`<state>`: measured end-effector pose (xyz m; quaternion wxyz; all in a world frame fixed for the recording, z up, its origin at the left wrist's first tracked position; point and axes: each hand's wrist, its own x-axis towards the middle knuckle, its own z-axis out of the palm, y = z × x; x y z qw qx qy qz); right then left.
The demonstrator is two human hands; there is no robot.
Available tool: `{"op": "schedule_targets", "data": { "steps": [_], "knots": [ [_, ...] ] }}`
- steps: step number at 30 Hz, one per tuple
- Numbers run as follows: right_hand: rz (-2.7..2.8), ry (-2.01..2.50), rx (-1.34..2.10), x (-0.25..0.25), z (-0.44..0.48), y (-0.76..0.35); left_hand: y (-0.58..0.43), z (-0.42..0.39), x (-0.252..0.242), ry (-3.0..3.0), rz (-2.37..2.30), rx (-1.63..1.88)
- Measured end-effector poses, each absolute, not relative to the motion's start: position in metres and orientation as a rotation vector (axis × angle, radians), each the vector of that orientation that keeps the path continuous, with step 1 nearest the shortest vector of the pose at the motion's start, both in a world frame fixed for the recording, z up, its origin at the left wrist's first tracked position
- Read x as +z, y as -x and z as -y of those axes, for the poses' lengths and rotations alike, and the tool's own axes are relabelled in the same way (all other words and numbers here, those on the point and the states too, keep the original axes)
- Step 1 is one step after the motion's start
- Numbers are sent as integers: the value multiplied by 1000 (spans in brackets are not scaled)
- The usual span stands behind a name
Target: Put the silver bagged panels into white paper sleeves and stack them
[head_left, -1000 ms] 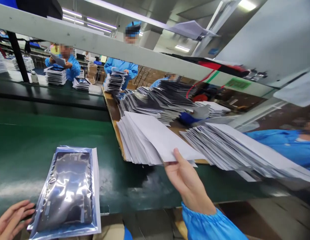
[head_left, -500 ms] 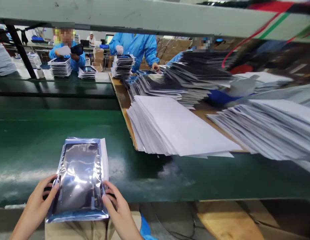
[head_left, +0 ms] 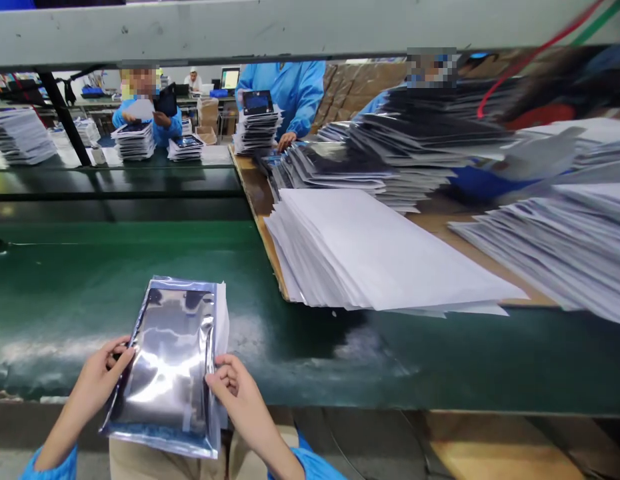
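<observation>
A flat dark panel in a shiny clear bag [head_left: 173, 360] lies at the near edge of the green bench, its lower end over my lap. White sheet material [head_left: 222, 320] shows beneath its right side. My left hand [head_left: 97, 380] grips the bag's left edge between thumb and fingers. On the opposite edge, my right hand [head_left: 240, 393] pinches the bag with thumb and curled fingers. Light glares off the film, so details of the panel underneath are hard to make out.
The green bench [head_left: 80, 267] stretches across. Right of the bag, a brown board [head_left: 263, 233] carries a stack of white sheets [head_left: 380, 253] and stacked dark panels [head_left: 340, 160]. A grey beam [head_left: 290, 30] crosses above. Co-workers in blue sleeves [head_left: 305, 93] stand beyond.
My view has turned a little left, so the scene sits further right. My right hand's fingers have closed in on the bag's edge, and the bag is slightly more tilted.
</observation>
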<state>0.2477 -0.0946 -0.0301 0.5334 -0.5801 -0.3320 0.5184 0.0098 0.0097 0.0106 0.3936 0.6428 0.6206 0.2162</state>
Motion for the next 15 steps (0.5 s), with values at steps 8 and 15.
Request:
{"op": "schedule_targets", "data": {
  "steps": [8, 15],
  "knots": [
    [711, 1303, 1316, -26, 97, -247, -12, -15, 15, -1828, -1635, 612],
    [936, 1421, 1104, -28, 113, -236, -33, 6, 54, -1272, -1535, 690]
  ]
}}
